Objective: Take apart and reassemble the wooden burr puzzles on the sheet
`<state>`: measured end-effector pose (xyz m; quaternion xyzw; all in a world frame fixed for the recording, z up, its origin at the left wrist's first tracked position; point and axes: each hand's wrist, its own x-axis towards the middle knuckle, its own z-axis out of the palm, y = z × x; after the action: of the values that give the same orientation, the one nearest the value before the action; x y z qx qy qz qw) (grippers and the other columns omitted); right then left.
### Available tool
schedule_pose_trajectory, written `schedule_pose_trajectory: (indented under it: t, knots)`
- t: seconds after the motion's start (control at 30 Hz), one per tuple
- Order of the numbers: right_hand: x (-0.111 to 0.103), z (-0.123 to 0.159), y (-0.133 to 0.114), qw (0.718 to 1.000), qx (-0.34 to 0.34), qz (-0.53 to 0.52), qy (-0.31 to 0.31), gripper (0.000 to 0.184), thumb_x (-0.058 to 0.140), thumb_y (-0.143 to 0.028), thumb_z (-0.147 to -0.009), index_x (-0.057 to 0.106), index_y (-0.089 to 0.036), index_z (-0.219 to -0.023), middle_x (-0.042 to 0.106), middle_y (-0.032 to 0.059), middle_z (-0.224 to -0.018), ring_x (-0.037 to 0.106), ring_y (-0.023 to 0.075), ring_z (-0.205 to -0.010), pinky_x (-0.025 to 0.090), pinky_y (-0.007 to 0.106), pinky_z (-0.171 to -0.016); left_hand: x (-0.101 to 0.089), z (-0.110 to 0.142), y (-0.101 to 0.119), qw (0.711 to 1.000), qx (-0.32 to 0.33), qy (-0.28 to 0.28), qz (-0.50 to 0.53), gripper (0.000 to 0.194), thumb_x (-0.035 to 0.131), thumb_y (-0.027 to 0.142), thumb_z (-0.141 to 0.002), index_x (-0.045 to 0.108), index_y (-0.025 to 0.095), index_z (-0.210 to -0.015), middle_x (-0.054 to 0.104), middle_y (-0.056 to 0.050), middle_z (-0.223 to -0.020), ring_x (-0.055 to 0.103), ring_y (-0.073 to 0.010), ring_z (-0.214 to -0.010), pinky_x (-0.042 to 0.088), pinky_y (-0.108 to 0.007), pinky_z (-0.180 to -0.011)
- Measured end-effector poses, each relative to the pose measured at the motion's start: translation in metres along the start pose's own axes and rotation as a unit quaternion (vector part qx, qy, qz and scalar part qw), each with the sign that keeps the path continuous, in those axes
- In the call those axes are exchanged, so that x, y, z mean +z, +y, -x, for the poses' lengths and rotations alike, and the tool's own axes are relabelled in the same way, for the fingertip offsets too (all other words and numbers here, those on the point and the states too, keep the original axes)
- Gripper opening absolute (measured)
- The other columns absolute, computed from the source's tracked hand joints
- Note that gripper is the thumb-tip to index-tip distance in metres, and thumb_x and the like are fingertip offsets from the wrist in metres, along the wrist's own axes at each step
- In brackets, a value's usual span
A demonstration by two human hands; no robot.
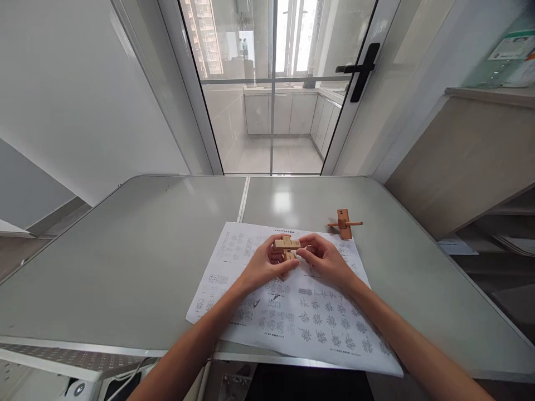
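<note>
Taking clock directions from the wooden puzzle (286,245) in the hands, with 12 straight ahead, a wide grey table (125,250) spreads all round, and a glass door (271,122) stands at 12 beyond its far edge. At 2 o'clock is a wooden cabinet (463,161); on it sits a clear container (493,75) with a green-and-white packet (512,47) showing in or behind it, both cut off by the picture's edge. An open shelf at 3 holds papers (516,243), too dark to make out fully. A white case (78,388) at 8, below the table's near edge, is partly cropped. Under the hands a printed sheet (326,340) reaches furthest toward 5, its small lettering illegible and its middle covered. The left hand (267,263), on the 9 o'clock side, has its fingers curled round the puzzle, hiding part of it. The right hand (328,259), at 3, has its fingers bent at the puzzle's end; whether they grip or merely touch, I cannot tell. Past the right hand, at 2, lies a brown block (345,216) marked 2, crossed by a thin rod (356,223).
</note>
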<state>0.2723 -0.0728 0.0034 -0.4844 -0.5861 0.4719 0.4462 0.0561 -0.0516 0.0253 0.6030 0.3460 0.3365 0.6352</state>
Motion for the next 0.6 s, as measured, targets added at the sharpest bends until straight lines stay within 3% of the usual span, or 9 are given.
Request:
schedule_pose_trajectory:
  t: [0.23, 0.4, 0.5, 0.6]
  knots:
    - [0.0054, 0.0004, 0.0007, 0.994, -0.046, 0.102, 0.004, 0.028, 0.071, -0.049, -0.095, 0.071, -0.022, -0.104, 0.065, 0.0018, -0.087, 0.051, 0.0137, -0.062, 0.044, 0.031, -0.06, -0.0054, -0.007, -0.0018, 0.995, 0.002, 0.1, 0.017, 0.064, 0.085, 0.049, -0.081, 0.055, 0.021, -0.13, 0.072, -0.006, -0.1, 0.059, -0.0087, -0.057, 0.048, -0.022, -0.05]
    - [0.0042, 0.0002, 0.0037, 0.98, -0.099, 0.163, -0.059, 0.024, 0.073, -0.045, -0.095, 0.077, -0.026, -0.11, 0.066, 0.0083, -0.123, 0.058, 0.0162, -0.074, 0.05, 0.033, -0.065, -0.0035, -0.0064, -0.0034, 0.997, 0.002, 0.077, 0.0, 0.064, 0.085, 0.049, -0.083, 0.053, 0.02, -0.131, 0.07, -0.002, -0.092, 0.058, -0.0086, -0.058, 0.048, -0.022, -0.052]
    - [0.0018, -0.0002, 0.0038, 0.972, -0.11, 0.181, -0.105, 0.026, 0.078, -0.045, -0.091, 0.079, -0.031, -0.113, 0.065, 0.0089, -0.127, 0.064, 0.0239, -0.096, 0.055, 0.038, -0.079, -0.0029, -0.0056, -0.0039, 0.998, 0.0, 0.063, -0.003, 0.064, 0.084, 0.048, -0.083, 0.053, 0.02, -0.132, 0.071, -0.003, -0.094, 0.059, -0.009, -0.06, 0.049, -0.022, -0.054]
    - [0.001, -0.0005, 0.0034, 0.963, -0.139, 0.19, -0.129, 0.025, 0.085, -0.045, -0.086, 0.08, -0.034, -0.108, 0.067, 0.0082, -0.126, 0.061, 0.0301, -0.114, 0.053, 0.045, -0.095, -0.0033, -0.0055, -0.0044, 0.998, -0.004, 0.06, -0.001, 0.065, 0.084, 0.047, -0.084, 0.052, 0.02, -0.132, 0.072, -0.007, -0.104, 0.061, -0.009, -0.062, 0.05, -0.022, -0.055]
